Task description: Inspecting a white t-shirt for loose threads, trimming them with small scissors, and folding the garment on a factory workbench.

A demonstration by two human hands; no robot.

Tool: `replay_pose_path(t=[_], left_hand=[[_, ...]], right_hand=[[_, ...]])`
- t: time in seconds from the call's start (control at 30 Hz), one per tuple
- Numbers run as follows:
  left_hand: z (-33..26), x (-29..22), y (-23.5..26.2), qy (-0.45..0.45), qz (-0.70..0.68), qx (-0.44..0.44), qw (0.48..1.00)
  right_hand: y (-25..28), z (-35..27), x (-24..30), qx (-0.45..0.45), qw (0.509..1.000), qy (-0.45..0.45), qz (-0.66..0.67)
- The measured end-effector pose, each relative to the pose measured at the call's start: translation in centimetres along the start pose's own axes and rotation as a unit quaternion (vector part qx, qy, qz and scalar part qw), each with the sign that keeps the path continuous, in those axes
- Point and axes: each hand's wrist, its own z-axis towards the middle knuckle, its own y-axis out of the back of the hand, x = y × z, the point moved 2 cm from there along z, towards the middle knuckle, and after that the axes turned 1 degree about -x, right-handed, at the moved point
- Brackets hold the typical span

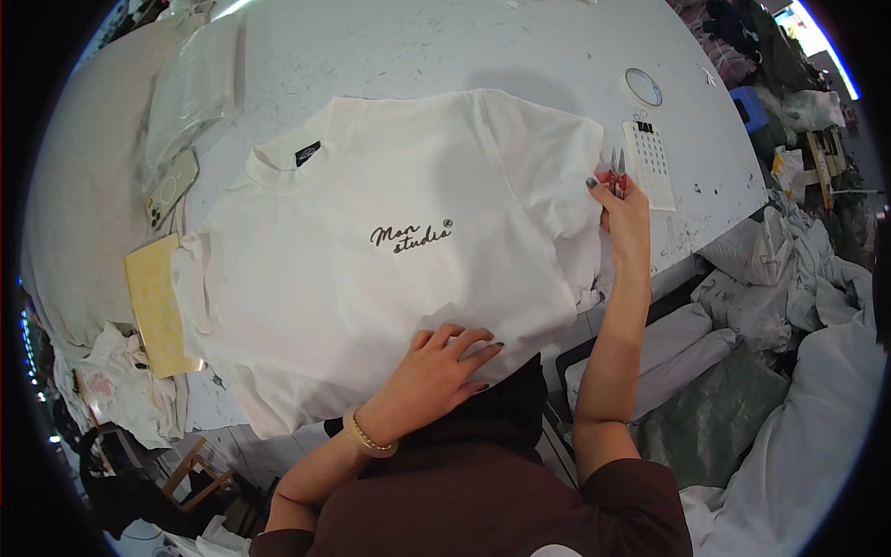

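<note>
A white T-shirt (371,288) with dark script lettering on its chest lies spread on the table, its collar toward the far left. My left hand (441,364) rests on the near part of the shirt, fingers spread and nothing in them. At the sleeve on the right, my right hand (624,206) is closed round small red-handled scissors (618,176), whose blades point away from me. The thumb and fingers are also at the sleeve's edge; whether they pinch the cloth I cannot tell.
Right of the scissors lie a clipped white card (650,162) and a tape roll (642,86). A phone (172,190), a yellow sheet (156,306) and clear plastic bags (195,88) lie left on the table (390,46). Wrapped bundles (752,251) are heaped beyond its right edge.
</note>
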Motion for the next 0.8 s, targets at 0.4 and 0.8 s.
replay_pose_path(t=[0.4,0.8], left_hand=[[0.5,-0.3,0.3,0.01,-0.006,0.007,1.0],[0.6,-0.4,0.4,0.012,-0.014,0.01,1.0]], right_hand=[[0.2,-1.9,1.3,0.11,0.987,0.115,-0.012],[0.1,-1.3,-0.8,0.08,0.99,0.092,0.066]])
